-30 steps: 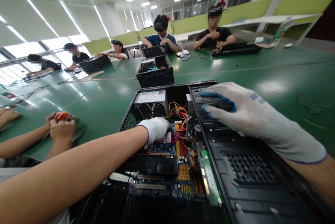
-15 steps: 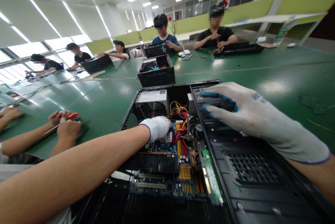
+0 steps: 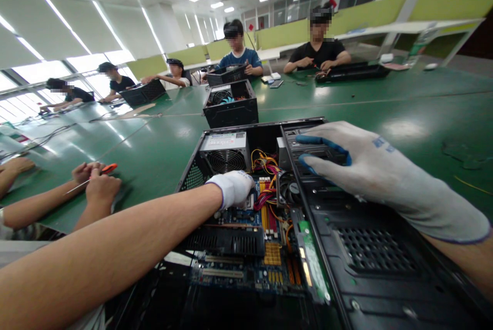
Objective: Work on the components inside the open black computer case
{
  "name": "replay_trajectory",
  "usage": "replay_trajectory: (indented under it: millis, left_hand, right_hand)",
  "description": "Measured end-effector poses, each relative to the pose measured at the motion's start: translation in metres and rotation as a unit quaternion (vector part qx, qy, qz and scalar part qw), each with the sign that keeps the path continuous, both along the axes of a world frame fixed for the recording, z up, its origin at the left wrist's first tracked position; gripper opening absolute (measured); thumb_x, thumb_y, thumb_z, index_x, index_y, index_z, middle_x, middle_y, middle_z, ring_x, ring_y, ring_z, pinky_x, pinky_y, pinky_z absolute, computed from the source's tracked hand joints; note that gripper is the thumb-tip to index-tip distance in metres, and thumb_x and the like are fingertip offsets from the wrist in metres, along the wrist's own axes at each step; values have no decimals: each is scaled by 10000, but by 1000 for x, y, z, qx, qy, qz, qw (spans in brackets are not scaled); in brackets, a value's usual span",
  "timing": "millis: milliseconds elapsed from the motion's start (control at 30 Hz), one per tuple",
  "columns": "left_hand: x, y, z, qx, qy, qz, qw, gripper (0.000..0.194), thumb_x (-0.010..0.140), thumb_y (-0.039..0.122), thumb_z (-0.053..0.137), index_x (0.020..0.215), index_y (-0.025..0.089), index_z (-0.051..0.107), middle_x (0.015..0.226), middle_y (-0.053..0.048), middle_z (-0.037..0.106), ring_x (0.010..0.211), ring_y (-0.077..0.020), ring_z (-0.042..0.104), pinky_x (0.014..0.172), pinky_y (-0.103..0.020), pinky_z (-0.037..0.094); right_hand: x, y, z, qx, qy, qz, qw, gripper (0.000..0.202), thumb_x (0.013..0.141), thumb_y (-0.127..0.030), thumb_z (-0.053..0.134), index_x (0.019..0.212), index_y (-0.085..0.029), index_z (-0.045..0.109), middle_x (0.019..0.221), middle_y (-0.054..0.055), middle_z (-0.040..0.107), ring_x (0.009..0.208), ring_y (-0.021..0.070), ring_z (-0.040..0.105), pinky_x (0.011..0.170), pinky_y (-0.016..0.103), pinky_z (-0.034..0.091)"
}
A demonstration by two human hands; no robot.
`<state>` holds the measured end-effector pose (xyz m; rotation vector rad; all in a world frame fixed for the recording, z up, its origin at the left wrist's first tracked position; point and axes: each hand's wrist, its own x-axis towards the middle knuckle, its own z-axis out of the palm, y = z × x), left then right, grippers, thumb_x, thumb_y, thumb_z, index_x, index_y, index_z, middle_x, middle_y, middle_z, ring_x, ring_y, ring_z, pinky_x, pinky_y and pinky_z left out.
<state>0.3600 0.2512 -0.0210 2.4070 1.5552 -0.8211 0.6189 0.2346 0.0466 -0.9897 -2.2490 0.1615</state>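
An open computer case (image 3: 379,289) lies on its side in front of me. My left hand (image 3: 235,188), in a white glove, is down inside it over the blue motherboard (image 3: 227,272). Its fingers look curled, and whatever they hold is hidden beneath the hand. My right hand (image 3: 346,158), in a white glove with blue-coated fingers, rests on the metal drive-bay side, thumb and forefinger apart. Near my left hand are the power supply (image 3: 225,152), the colored cables (image 3: 265,197) and a small fan (image 3: 289,188).
A second open case (image 3: 231,109) stands just beyond mine on the green table (image 3: 385,109). At left, another person's hands (image 3: 98,181) hold an orange-handled screwdriver (image 3: 109,168). Several people work across the table. A thin yellow wire (image 3: 472,184) lies at right.
My two hands stay nearly where they were. Across the table, the person in blue has tipped and lowered a case part. The view has shifted very slightly.
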Motion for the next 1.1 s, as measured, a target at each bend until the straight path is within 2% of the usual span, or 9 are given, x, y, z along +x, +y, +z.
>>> replay_trajectory:
  millis: [300,467,633,833,1100]
  left_hand:
    - [-3,2,-4,7,-7,-5,1000,462,678,376,789,1107,220,717,1052,-101,755,949,-284,726,819,-347,575]
    - [-2,2,-2,3,-4,-14,1000,477,669,366,804,1111,207,719,1063,-113,754,973,-289,723,838,-351,576]
    - [1,2,0,-1,1,-8,1000,560,631,469,859,1110,212,725,1080,-114,753,993,-298,719,848,-349,577]
    - [1,3,-5,5,1,-11,1000,529,658,480,828,1103,212,732,1051,-119,756,960,-292,727,829,-354,581]
    - [1,3,0,-4,-1,-27,1000,510,670,444,795,1115,207,717,1074,-119,754,971,-312,724,818,-371,584]
  right_hand:
    - [0,0,0,0,2,1,1000,462,868,-511,630,1222,-223,701,1207,79,714,1131,307,647,1003,469,499]
    - [0,-2,2,-7,0,-1,1000,471,867,-522,628,1226,-226,698,1214,79,711,1142,310,643,1010,475,495]
    - [-1,-2,2,-7,1,-3,1000,465,870,-519,628,1230,-233,693,1213,75,711,1131,305,647,1006,474,498]
    - [-1,-2,2,-11,0,-1,1000,469,863,-514,634,1225,-223,699,1198,80,716,1115,310,653,990,477,504]
    - [-3,-3,2,-11,5,-4,1000,465,860,-519,627,1209,-221,704,1193,83,718,1116,313,654,998,484,503]
